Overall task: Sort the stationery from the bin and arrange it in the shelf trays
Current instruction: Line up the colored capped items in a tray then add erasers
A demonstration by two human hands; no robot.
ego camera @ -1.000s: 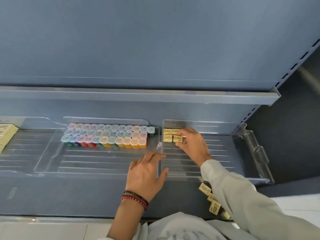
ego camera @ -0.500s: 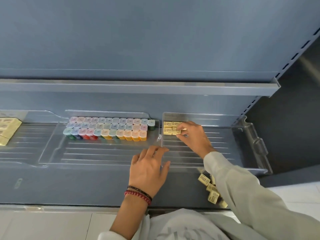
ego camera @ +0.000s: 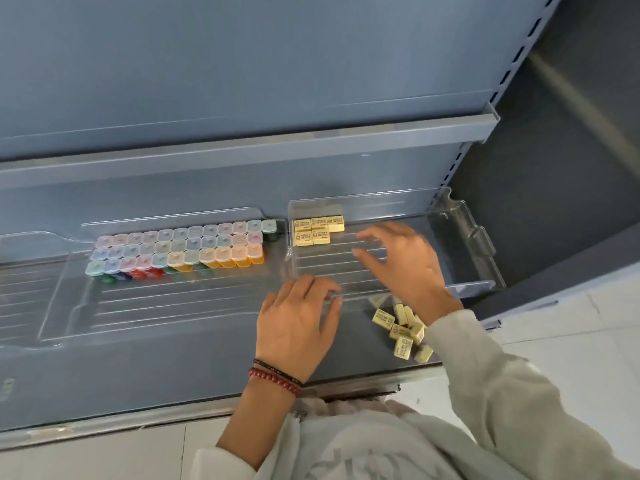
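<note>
1. Your right hand is grasping nothing. Its fingers are spreading apart and bending slightly, palm down, and it is hovering over the ribbed floor of the clear right-hand tray.
2. Your left hand is also holding nothing. It is lying palm down at the front left corner of the same tray, with relaxed fingers reaching over the front lip and the thumb pointing right.
3. Five yellow erasers are sitting in the back left corner of that tray, three in the rear row and two in front, all touching. They are lying just beyond your right fingertips and apart from them. Each is carrying dark print and a small emblem, but the wording is too small to read.
4. A loose heap of matching erasers is lying on the grey shelf just in front of the tray, beside your right wrist. Their print is likewise not readable.
5. Your right arm is reaching in from the lower right in a pale grey sleeve. Your left wrist is wearing dark and red bead bracelets.
6. The middle tray is holding three tight rows of small coloured boxes with translucent caps along its back wall.
7. A third clear tray is showing partly at the left edge.
</note>
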